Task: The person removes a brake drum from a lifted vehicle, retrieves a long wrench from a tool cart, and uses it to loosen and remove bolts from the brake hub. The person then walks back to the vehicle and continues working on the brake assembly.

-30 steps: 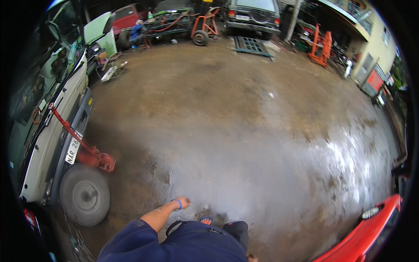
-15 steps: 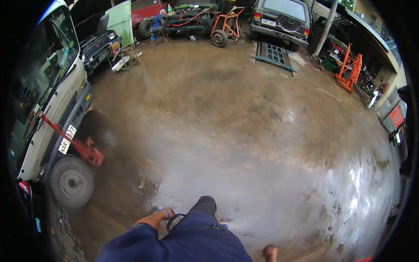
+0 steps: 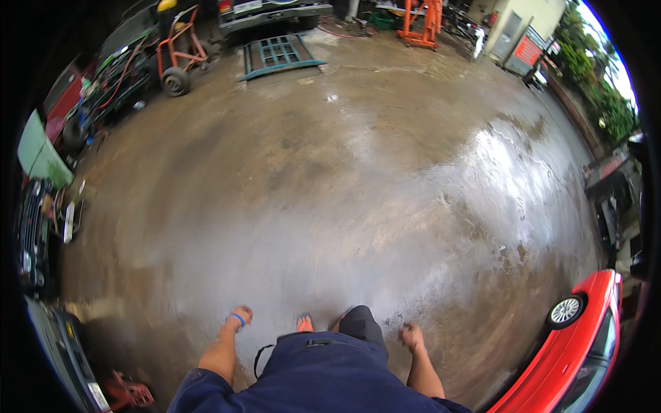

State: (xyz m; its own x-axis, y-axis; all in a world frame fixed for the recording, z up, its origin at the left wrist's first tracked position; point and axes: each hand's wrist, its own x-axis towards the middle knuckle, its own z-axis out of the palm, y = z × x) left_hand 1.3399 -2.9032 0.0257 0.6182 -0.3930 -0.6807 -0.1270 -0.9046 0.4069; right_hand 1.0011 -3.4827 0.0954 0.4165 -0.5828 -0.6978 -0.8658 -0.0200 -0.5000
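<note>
My left hand (image 3: 241,315), with a blue band (image 3: 238,319) round the wrist, hangs beside my body over the wet floor (image 3: 289,227). On the other side hangs my right hand (image 3: 412,337), near my dark shorts (image 3: 363,325). Neither hand touches anything, and no object shows in them. Their fingers are small and smeared, so how far they curl is unclear. A black strap (image 3: 259,359) loops out at my waist on the left. My foot (image 3: 304,323) in a sandal shows below, between the hands.
A red car (image 3: 585,344) stands close on the right. At the lower left are a vehicle front (image 3: 65,344) and a red metal frame (image 3: 129,394). Farther off lie a blue-green metal grate (image 3: 282,58), an orange wheeled cart (image 3: 180,58) and an orange hoist (image 3: 420,27).
My view has swung to the right: the vehicles slide left and the red car appears. Both hands now show more fully in front of me; my right hand was at the lower edge.
</note>
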